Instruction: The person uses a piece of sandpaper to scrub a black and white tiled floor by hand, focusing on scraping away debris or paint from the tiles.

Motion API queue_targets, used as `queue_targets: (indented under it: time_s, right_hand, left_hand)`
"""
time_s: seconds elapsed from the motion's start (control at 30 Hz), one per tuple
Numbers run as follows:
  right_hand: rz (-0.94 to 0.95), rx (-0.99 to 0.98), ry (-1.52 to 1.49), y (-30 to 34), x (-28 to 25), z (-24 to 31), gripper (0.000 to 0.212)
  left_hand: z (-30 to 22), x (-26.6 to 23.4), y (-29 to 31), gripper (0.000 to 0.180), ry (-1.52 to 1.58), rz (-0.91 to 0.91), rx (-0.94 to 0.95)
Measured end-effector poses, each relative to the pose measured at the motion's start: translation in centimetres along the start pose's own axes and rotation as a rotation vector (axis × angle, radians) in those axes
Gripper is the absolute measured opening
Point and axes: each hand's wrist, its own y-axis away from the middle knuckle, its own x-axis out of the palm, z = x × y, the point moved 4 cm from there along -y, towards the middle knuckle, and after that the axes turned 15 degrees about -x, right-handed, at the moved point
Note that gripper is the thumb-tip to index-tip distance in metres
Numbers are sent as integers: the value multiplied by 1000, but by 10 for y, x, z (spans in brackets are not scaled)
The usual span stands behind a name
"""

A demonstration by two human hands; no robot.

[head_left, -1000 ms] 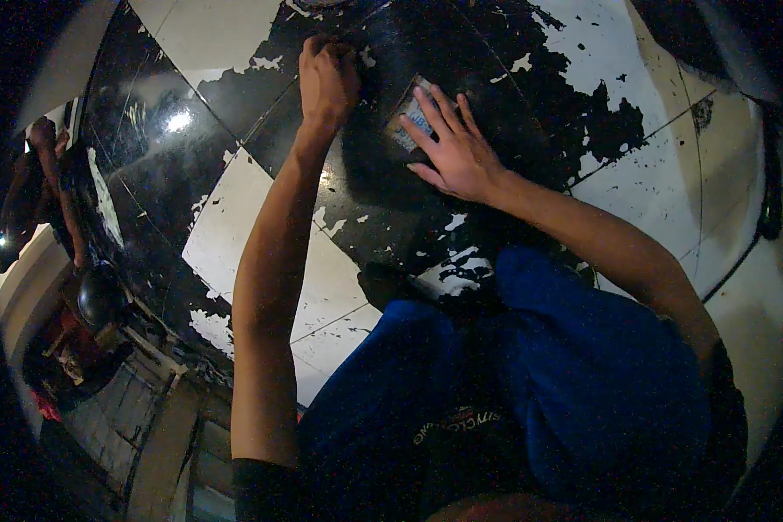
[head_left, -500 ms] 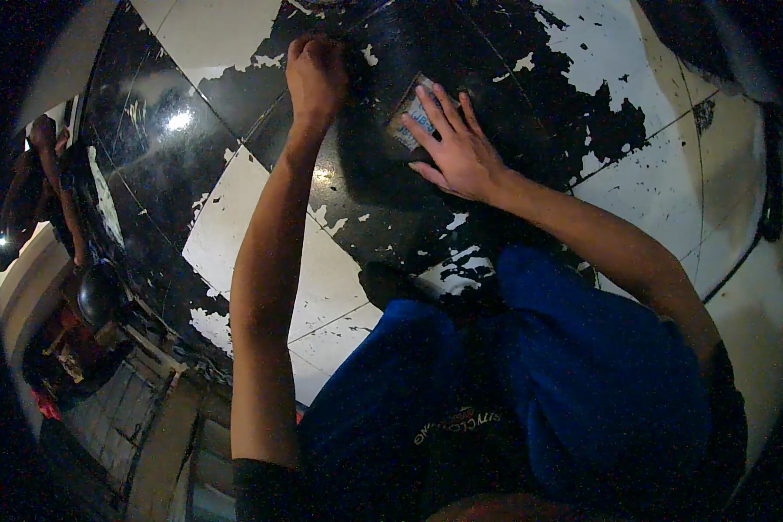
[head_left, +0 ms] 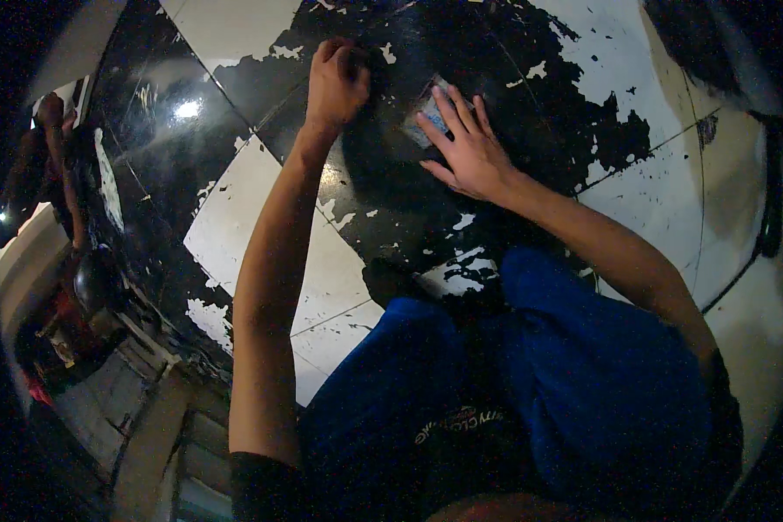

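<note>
My left hand (head_left: 339, 85) is closed, knuckles up, low over a dark patch of the floor (head_left: 383, 209). Anything between its fingers is hidden from view. To the right, my right hand (head_left: 471, 148) lies flat with its fingers spread. Under its fingertips is a small rectangular packet (head_left: 426, 126), pale and bluish with brownish edges, resting on the dark surface. Part of the packet is covered by the fingers. A gap of dark floor separates the two hands.
Large white tiles (head_left: 252, 209) show where the black coating has flaked off. My blue-clad knees (head_left: 574, 322) are bent close below my hands. At the far left are bare arms (head_left: 65, 183), a round dark object (head_left: 94, 283) and wooden boards (head_left: 148, 435).
The view has shifted slightly, so hands and floor appear a little further right. My left fist has turned slightly; my right hand stays spread on the packet.
</note>
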Motion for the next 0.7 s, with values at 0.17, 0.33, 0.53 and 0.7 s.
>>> queue_targets:
  time_s: [0.17, 0.33, 0.53, 0.7]
  right_hand:
    - [9, -15, 25, -2, -2, 4, 71]
    - [21, -2, 19, -2, 2, 1, 72]
    - [-5, -13, 9, 0, 5, 1, 72]
    - [-16, -30, 31, 0, 6, 1, 72]
  left_hand:
    - [10, 2, 5, 25, 7, 34, -55]
    - [3, -1, 1, 34, 20, 64, -30]
    - [-15, -5, 20, 46, -192, 148, 146]
    - [-11, -6, 24, 46, -299, 166, 150]
